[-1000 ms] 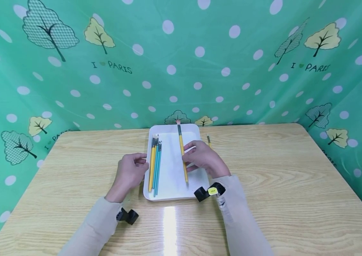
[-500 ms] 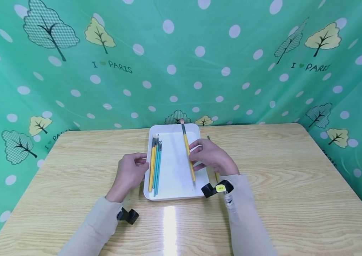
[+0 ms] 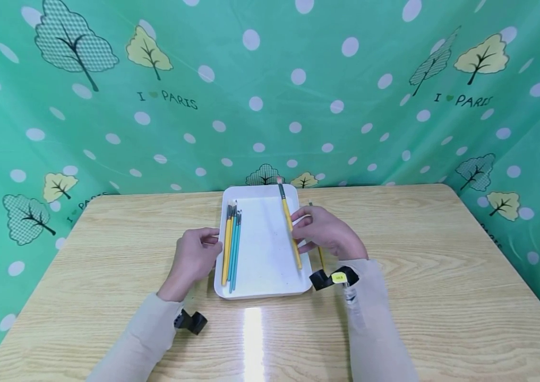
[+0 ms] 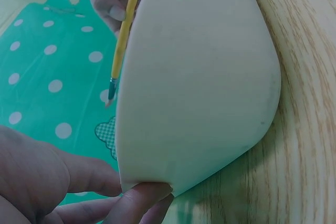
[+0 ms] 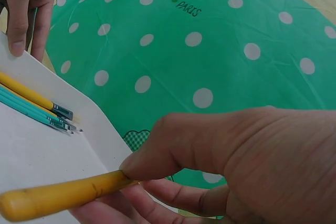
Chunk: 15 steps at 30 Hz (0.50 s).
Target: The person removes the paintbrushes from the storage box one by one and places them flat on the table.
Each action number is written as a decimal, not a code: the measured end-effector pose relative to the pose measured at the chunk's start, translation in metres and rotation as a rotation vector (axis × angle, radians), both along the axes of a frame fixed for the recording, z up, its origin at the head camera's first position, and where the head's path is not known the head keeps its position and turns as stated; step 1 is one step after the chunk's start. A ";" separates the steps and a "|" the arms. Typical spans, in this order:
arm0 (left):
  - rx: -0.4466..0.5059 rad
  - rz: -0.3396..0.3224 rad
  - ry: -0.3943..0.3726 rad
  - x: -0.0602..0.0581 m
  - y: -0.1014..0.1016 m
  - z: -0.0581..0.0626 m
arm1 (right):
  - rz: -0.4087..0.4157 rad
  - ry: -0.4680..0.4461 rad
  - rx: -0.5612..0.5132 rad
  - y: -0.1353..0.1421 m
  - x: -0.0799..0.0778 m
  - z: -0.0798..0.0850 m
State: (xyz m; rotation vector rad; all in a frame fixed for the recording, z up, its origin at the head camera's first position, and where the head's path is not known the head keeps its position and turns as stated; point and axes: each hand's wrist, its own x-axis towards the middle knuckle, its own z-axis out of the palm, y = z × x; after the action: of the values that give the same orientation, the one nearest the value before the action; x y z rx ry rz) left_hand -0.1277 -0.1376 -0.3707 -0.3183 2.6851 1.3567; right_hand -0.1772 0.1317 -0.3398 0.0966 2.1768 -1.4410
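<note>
In the head view my left hand (image 3: pixel 195 257) pinches the left rim of a white tray (image 3: pixel 265 260). The left wrist view shows its fingers on the tray's outer wall (image 4: pixel 199 77). My right hand (image 3: pixel 324 231) holds a yellow-handled paintbrush (image 3: pixel 286 215) between thumb and fingers, over the tray's right side, bristles pointing away. The handle's rounded end (image 5: pixel 21 205) comes close in the right wrist view. Yellow paintbrushes (image 3: pixel 226 249) and teal paintbrushes (image 3: pixel 234 260) lie side by side along the tray's left wall.
Another yellow-handled paintbrush (image 3: pixel 320 257) lies on the wooden table (image 3: pixel 442 265) just right of the tray, partly hidden by my right hand. A green dotted curtain (image 3: pixel 298 106) hangs behind the table.
My right hand has moved right with the yellow paintbrush, from nearer the tray's middle toward its right wall. The brush tilts more now. My left hand has stayed on the rim.
</note>
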 end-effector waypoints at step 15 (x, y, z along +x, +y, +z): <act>-0.019 -0.007 0.008 0.000 0.000 0.000 | -0.027 -0.011 0.016 0.022 -0.002 -0.002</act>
State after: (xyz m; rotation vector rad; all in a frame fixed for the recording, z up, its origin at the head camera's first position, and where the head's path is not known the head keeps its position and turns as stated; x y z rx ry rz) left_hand -0.1276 -0.1378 -0.3702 -0.3054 2.7044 1.3338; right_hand -0.1794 0.1537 -0.3418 0.1397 2.1863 -1.4355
